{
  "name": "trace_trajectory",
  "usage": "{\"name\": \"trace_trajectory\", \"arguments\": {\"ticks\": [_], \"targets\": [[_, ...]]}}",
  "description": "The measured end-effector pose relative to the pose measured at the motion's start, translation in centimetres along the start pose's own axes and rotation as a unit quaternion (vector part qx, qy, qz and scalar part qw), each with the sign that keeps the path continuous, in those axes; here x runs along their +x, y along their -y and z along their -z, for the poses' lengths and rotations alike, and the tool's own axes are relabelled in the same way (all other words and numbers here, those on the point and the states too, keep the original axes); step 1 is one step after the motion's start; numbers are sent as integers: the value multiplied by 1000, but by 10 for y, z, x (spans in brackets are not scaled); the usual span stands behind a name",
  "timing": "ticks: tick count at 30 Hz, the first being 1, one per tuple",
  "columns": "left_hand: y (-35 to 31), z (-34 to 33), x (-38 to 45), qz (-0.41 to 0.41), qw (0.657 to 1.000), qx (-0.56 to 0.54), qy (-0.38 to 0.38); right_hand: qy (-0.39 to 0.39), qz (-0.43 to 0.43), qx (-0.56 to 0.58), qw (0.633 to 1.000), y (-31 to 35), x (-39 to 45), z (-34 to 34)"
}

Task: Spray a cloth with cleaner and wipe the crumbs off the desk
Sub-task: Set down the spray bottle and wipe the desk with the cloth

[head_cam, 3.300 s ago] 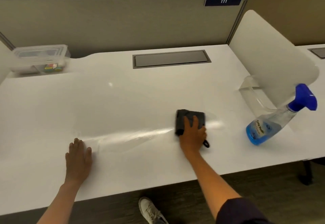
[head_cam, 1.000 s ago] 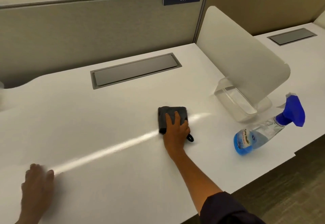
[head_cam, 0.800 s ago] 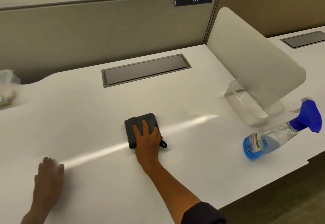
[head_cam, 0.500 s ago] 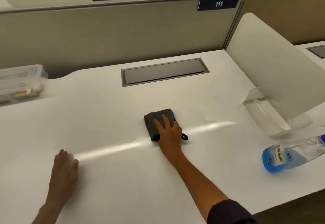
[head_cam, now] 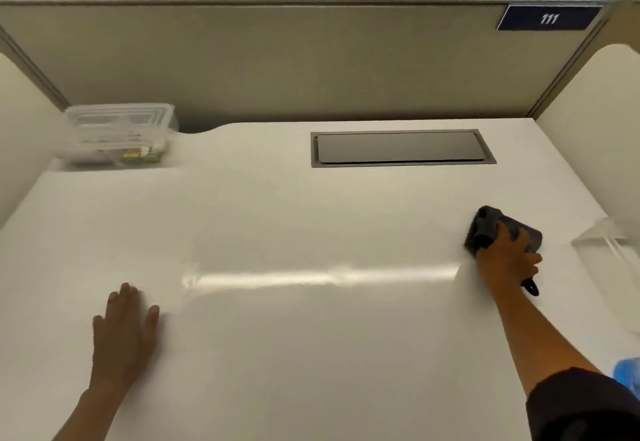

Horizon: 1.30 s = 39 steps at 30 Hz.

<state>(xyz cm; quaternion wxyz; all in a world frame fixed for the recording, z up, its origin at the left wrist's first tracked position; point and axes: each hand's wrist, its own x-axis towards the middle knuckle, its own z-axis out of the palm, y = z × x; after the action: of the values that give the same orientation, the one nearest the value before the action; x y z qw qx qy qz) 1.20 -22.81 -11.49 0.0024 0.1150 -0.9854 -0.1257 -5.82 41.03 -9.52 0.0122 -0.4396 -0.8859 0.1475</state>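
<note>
A folded dark grey cloth (head_cam: 485,224) lies on the white desk (head_cam: 277,219) at the right, bunched up at its left end. My right hand (head_cam: 506,260) presses down on it with fingers curled over the cloth, and a small black loop (head_cam: 531,287) pokes out below the hand. My left hand (head_cam: 123,333) rests flat on the desk at the lower left, fingers spread, holding nothing. Only a blue sliver of the spray bottle (head_cam: 628,373) shows at the right edge, behind my sleeve. No crumbs are visible.
A clear plastic box (head_cam: 117,134) with small items stands at the back left. A grey cable hatch (head_cam: 401,148) is set into the desk at the back. A clear divider foot (head_cam: 613,243) stands at the right edge, and partition panels enclose the desk.
My right hand has slid the cloth to the right, toward the divider. The view has swung left, so the spray bottle is almost out of frame. My left hand stays flat on the desk.
</note>
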Motion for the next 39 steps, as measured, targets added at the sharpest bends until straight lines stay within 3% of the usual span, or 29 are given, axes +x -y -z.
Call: {"name": "trace_trajectory", "arguments": {"ticks": [4, 11, 15, 19, 23, 26, 35, 39], "targets": [[17, 2, 5, 12, 1000, -13, -1, 4, 40, -7, 999, 46, -13, -15], [17, 2, 5, 10, 1000, -22, -6, 63, 251, -45, 965, 188, -97, -57], [25, 3, 4, 27, 999, -30, -1, 135, 382, -38, 913, 262, -188, -83], [38, 6, -10, 34, 999, -30, 5, 199, 505, -65, 838, 306, -292, -103], [54, 11, -26, 49, 998, -38, 1, 225, 591, -76, 771, 309, -371, -111], [64, 13, -39, 64, 997, -42, 0, 240, 625, -59, 740, 290, -415, -114], [43, 8, -41, 47, 997, -63, 2, 238, 623, -17, 745, 257, -434, -112], [24, 6, -36, 33, 996, -80, 2, 206, 578, -7, 789, 241, -403, -110]]}}
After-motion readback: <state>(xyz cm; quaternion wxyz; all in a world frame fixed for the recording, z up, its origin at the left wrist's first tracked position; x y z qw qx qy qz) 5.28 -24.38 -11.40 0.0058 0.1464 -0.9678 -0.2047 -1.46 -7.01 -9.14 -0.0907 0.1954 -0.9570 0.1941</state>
